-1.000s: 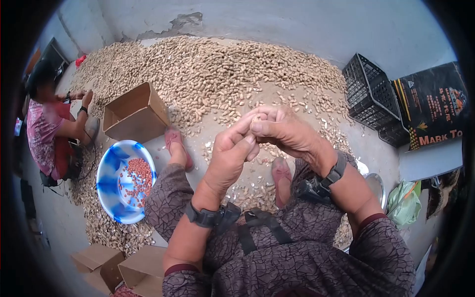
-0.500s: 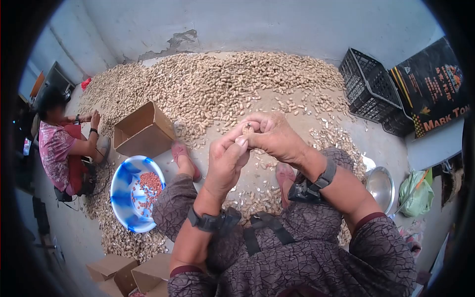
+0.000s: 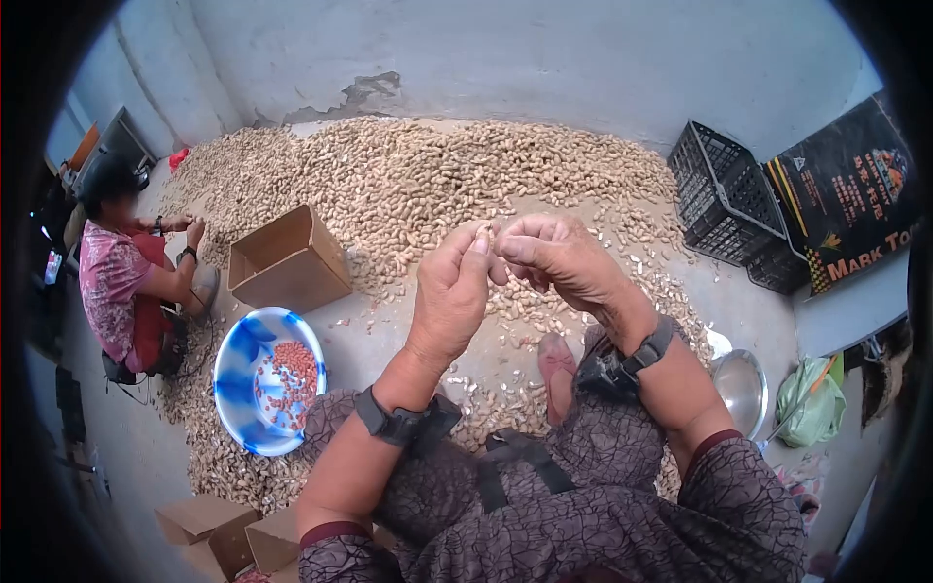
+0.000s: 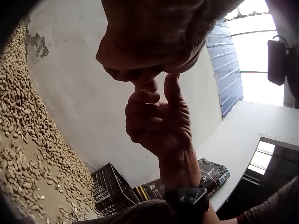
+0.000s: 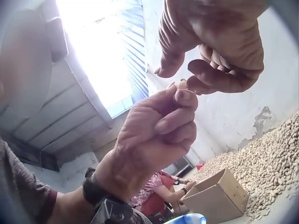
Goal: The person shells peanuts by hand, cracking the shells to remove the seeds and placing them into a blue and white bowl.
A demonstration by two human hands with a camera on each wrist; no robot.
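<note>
In the head view the left hand (image 3: pixel 450 295) pinches a small peanut pod between thumb and forefinger. The right wrist view shows that peanut (image 5: pixel 182 84) at the fingertips of the left hand (image 5: pixel 154 126). Close beside it, the right hand (image 3: pixel 571 264) has its thumb and bent forefinger apart; the forefinger tip is at the peanut, and the other fingers curl loosely. The left wrist view shows the right hand (image 4: pixel 161 116) in shadow, facing the left. Whether the right fingertips touch the pod is hard to tell.
A blue and white basin (image 3: pixel 233 389) with red kernels stands at the left, below a cardboard box (image 3: pixel 292 277). Peanuts (image 3: pixel 428 175) cover the floor behind. Another person (image 3: pixel 131 282) crouches at far left. A black crate (image 3: pixel 724 199) and metal bowl (image 3: pixel 741 389) are at the right.
The hands were together around the peanut; the right thumb has drawn back to the right, and the left hand keeps the peanut. The head view has shifted slightly.
</note>
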